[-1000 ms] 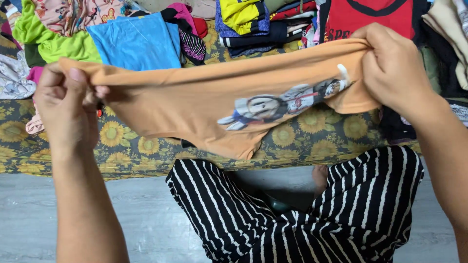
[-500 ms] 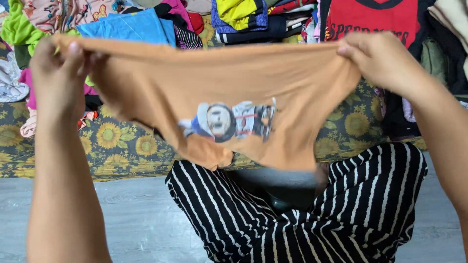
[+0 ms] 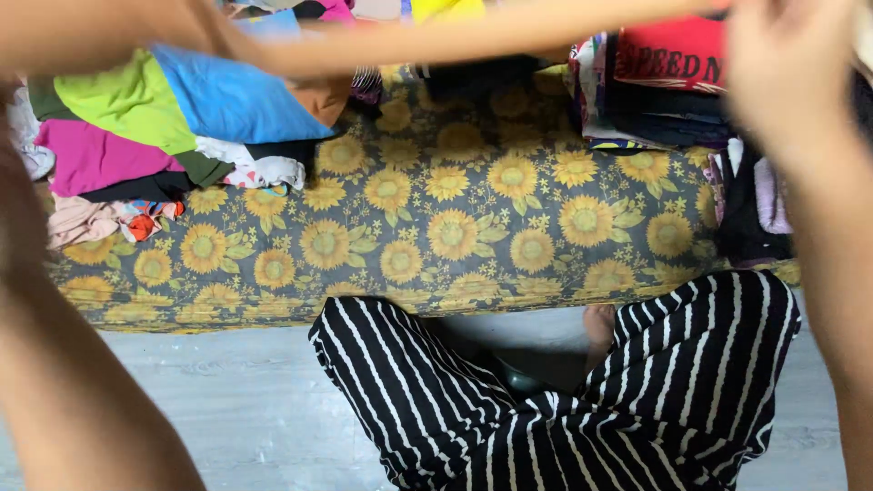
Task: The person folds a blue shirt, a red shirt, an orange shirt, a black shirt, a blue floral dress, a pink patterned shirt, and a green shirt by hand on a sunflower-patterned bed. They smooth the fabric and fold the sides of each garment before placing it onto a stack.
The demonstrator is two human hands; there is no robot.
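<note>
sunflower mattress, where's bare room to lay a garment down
The middle of the sunflower mattress is bare, bordered by the loose clothes heap on the left and the folded stack on the right. Its front edge, above the striped trousers, is free too. Both ends are crowded.

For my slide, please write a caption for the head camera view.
Right hand lifts a blurred orange cloth garment above a sunflower-patterned mattress flanked by piled colourful clothes.

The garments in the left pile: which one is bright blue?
The bright blue cloth garment on top of the left pile, between the lime green garment and the sunflower-print cover; no other there is blue.
</note>
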